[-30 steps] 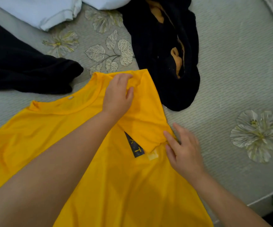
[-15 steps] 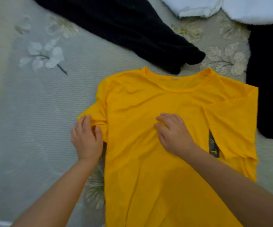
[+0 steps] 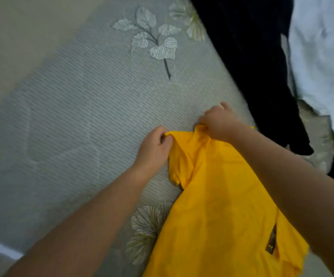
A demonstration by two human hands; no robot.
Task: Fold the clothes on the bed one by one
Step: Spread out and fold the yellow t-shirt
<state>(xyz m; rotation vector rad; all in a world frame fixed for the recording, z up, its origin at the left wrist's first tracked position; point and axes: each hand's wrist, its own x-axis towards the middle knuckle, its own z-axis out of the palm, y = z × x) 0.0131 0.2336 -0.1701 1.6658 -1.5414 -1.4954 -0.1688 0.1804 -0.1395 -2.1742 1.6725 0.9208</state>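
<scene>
A yellow T-shirt (image 3: 218, 206) lies on the bed, its right side folded over so a dark print strip shows at the lower right. My left hand (image 3: 154, 150) pinches the outer corner of the shirt's left sleeve. A little farther up, my right hand (image 3: 220, 121) grips the fabric at the left shoulder, fingers curled round it. The sleeve between the two hands is lifted and bunched. My right forearm covers the collar and part of the shirt's chest.
The bed (image 3: 86, 116) has a grey striped cover with leaf and flower prints. A black garment (image 3: 256, 62) lies at the top right, touching nothing I hold. A white garment (image 3: 326, 62) lies beyond it at the far right. A pale floor strip shows at the lower left.
Both hands left the flat shirt and took hold of its left side: the left hand now pinches the sleeve, the right hand moved from the chest to the shoulder. My view swung left.
</scene>
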